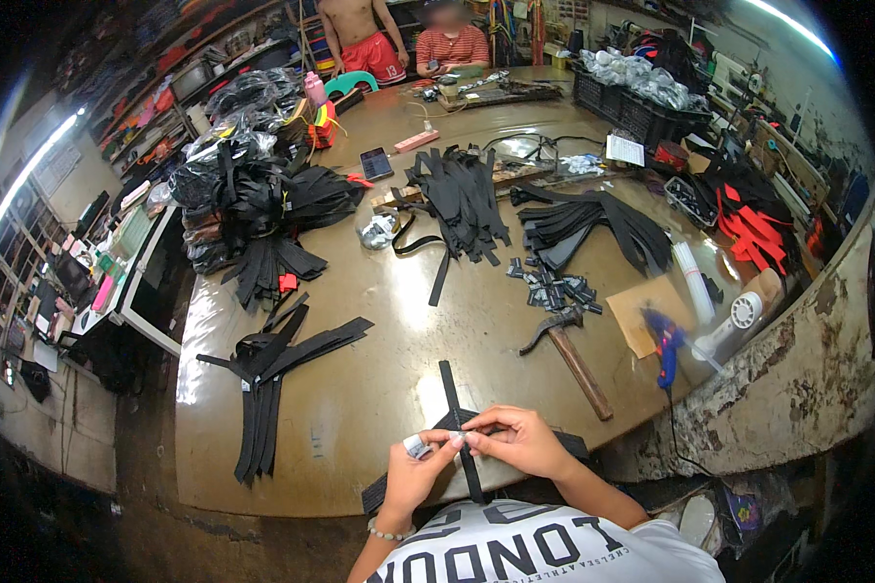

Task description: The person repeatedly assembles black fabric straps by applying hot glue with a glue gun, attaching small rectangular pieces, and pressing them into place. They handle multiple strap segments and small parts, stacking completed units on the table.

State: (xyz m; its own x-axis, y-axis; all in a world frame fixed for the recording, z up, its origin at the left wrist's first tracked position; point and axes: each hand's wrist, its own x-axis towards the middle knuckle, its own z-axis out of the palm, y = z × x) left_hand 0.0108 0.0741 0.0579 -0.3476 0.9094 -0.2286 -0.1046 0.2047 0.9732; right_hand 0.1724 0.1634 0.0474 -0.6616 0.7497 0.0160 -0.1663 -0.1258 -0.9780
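Close to the table's front edge, my left hand (420, 474) and my right hand (520, 443) meet with fingertips pinched on a narrow black webbing strap (450, 381). A small pale piece shows between the fingertips, too small to name. White tape wraps a finger of my left hand. The strap runs away from me past my fingers, and its near end reaches down to my shirt. Beneath my hands lie other wide black straps (572, 445), partly covered by them.
A claw hammer (578, 369) lies to the right, near small dark metal clips (554, 290). Beyond it are a blue glue gun (667, 355) and cardboard (642, 311). Black strap bundles (457, 199) spread across the table (379, 408), another (262, 374) at left. Two people are at the far end.
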